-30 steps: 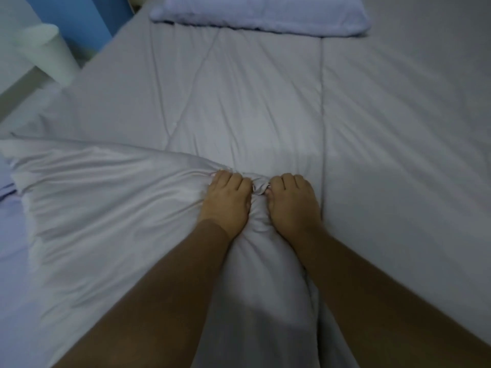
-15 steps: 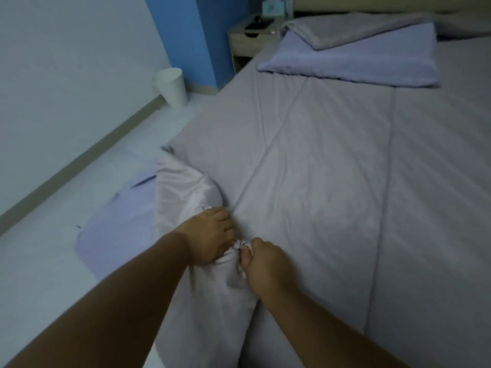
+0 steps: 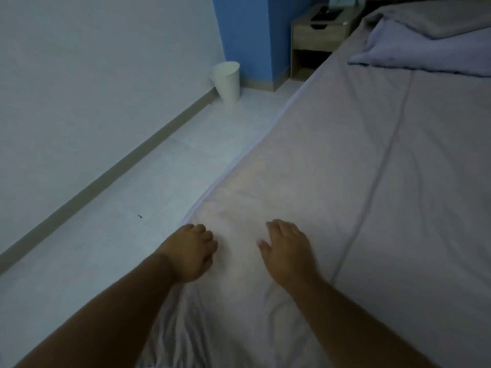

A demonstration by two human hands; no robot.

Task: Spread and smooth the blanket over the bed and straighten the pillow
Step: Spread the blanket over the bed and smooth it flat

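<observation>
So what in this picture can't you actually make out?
- Left hand: head view, fingers curled under and blurred, so whether it grips the blanket is unclear.
- Right hand: blurred by motion; contact with the blanket uncertain.
- Pillow: cut off by the right edge, partly under folded grey bedding.
- Dark item on the nightstand: too small to identify.
- Bed's near end: hidden by the forearms.

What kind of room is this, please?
Most likely a bedroom: a bed under a grey blanket, a pillow at its head, and a nightstand beside it.
</observation>
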